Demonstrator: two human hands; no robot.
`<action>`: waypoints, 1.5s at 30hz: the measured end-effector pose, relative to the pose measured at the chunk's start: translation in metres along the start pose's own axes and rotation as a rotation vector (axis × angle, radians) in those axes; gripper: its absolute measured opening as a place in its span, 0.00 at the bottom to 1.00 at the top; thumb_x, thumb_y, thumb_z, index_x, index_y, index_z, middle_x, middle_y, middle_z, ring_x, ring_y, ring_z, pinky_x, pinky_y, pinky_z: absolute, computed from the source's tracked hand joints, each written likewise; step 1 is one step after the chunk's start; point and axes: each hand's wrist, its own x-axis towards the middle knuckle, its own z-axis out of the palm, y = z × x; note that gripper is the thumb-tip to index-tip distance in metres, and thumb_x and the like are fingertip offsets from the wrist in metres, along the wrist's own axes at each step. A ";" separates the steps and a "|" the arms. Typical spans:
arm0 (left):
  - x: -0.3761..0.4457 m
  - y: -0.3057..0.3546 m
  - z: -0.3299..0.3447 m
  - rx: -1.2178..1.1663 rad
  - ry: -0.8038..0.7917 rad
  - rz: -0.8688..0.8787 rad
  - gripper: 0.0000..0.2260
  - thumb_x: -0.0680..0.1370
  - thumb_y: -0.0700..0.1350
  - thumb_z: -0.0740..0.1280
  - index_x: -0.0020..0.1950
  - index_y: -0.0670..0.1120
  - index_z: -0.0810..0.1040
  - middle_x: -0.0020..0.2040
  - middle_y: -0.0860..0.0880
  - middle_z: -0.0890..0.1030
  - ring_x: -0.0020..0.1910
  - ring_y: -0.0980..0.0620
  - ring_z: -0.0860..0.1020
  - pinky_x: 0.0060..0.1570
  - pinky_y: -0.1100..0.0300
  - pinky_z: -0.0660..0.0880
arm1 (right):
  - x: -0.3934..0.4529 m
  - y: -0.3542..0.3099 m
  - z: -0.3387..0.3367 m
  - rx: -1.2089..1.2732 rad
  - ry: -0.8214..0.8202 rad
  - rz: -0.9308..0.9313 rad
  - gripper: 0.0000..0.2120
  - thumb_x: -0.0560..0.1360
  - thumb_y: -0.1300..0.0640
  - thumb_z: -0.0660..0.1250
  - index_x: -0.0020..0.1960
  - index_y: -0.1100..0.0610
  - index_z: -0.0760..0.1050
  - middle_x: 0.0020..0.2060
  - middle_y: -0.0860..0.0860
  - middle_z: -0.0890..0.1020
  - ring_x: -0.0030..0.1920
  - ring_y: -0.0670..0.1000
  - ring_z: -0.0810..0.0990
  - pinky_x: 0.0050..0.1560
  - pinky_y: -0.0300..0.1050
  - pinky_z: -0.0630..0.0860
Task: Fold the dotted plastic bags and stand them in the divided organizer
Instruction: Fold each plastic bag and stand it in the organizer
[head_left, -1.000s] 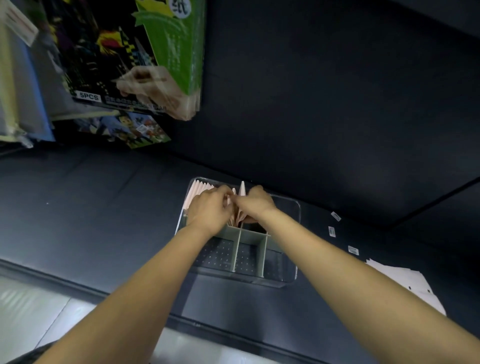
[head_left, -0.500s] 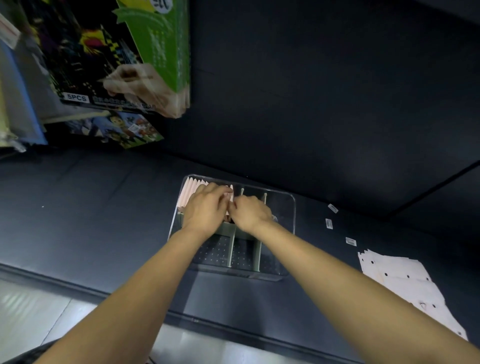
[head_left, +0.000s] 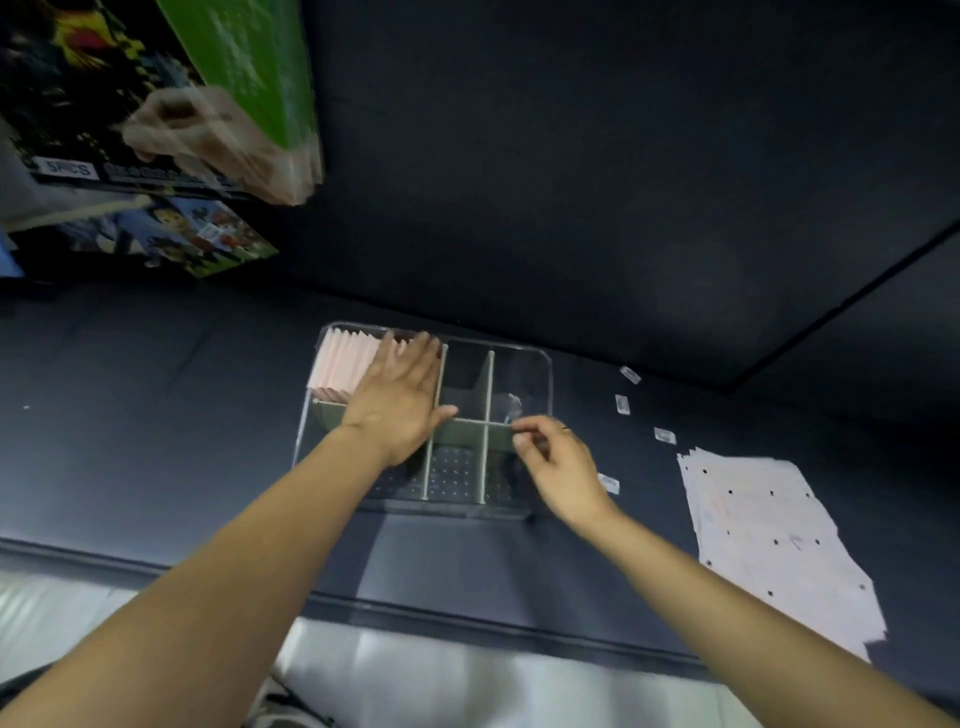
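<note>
left hand (head_left: 400, 395) lies flat, fingers straight, pressing the folded bags (head_left: 345, 364) in the far-left cell of the organizer (head_left: 540, 374); right hand (head_left: 558, 457), loosely curled and empty, should take one sheet off the flat stack (head_left: 769, 530)

A dark navy padded surface (head_left: 156, 415) fills the middle of the frame, running from the left edge to the right. Behind it, a dark wall (head_left: 571, 156) of the same matte material takes up the upper centre and upper right, with a thin seam (head_left: 831, 312) slanting down from the right edge. Along the bottom of the frame lies a pale, glossy floor (head_left: 467, 686), catching soft white reflections. In the upper left, colourful printed boxes (head_left: 130, 104) are stacked, one with a green side (head_left: 249, 62). The light is dim and even.
</note>
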 end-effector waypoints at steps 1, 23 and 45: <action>-0.002 0.004 0.000 0.024 -0.066 -0.027 0.33 0.79 0.62 0.40 0.77 0.42 0.43 0.78 0.45 0.41 0.76 0.48 0.36 0.70 0.45 0.32 | -0.005 0.012 -0.012 0.004 0.025 0.018 0.08 0.78 0.58 0.63 0.55 0.54 0.77 0.48 0.50 0.79 0.48 0.49 0.77 0.52 0.43 0.73; -0.050 0.182 0.015 -0.158 0.074 0.170 0.17 0.68 0.43 0.76 0.55 0.41 0.81 0.63 0.39 0.76 0.66 0.37 0.72 0.65 0.39 0.66 | -0.140 0.257 -0.165 -0.592 -0.248 0.622 0.37 0.73 0.27 0.48 0.75 0.40 0.37 0.77 0.52 0.39 0.75 0.61 0.43 0.73 0.58 0.49; -0.054 0.261 0.033 -0.401 -0.281 0.408 0.30 0.77 0.56 0.64 0.76 0.53 0.56 0.77 0.56 0.53 0.75 0.56 0.53 0.72 0.63 0.53 | -0.142 0.187 -0.136 -0.432 -0.268 0.044 0.14 0.79 0.48 0.60 0.61 0.48 0.78 0.65 0.47 0.75 0.64 0.49 0.69 0.61 0.37 0.65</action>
